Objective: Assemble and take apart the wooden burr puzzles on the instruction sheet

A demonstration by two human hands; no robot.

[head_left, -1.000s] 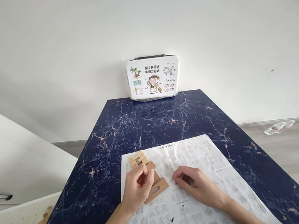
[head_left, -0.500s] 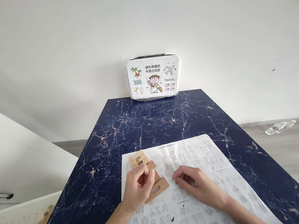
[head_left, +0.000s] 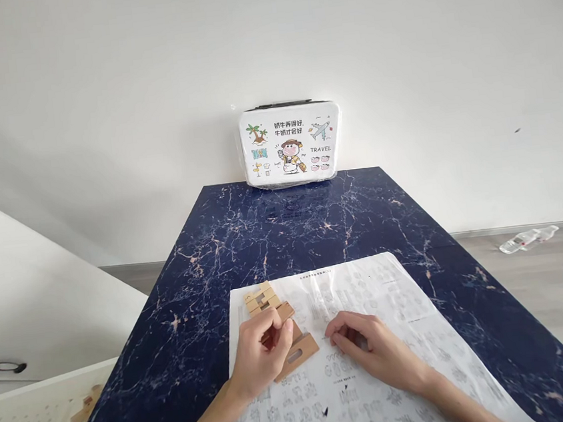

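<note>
Slotted wooden puzzle blocks (head_left: 301, 355) lie in a row on a printed paper sheet (head_left: 369, 282). At the far end of the row, paler notched blocks (head_left: 263, 299) sit close together. My left hand (head_left: 261, 347) is over the row, its thumb and fingers closed on a brown wooden block (head_left: 286, 310) whose end sticks out past the fingertips; the rest of that block is hidden. To the right, my right hand (head_left: 363, 343) rests on the sheet with its fingers curled in and no object visible in them.
A white cartoon-printed case (head_left: 292, 146) in clear plastic stands at the back of the dark blue marbled table (head_left: 283, 231). On the lower left is a white perforated bin (head_left: 26, 419) with wooden pieces (head_left: 85, 409). A clear plastic bottle (head_left: 526, 239) lies on the floor at right.
Both hands keep nearly the same place and grip. The view has shifted very slightly.
</note>
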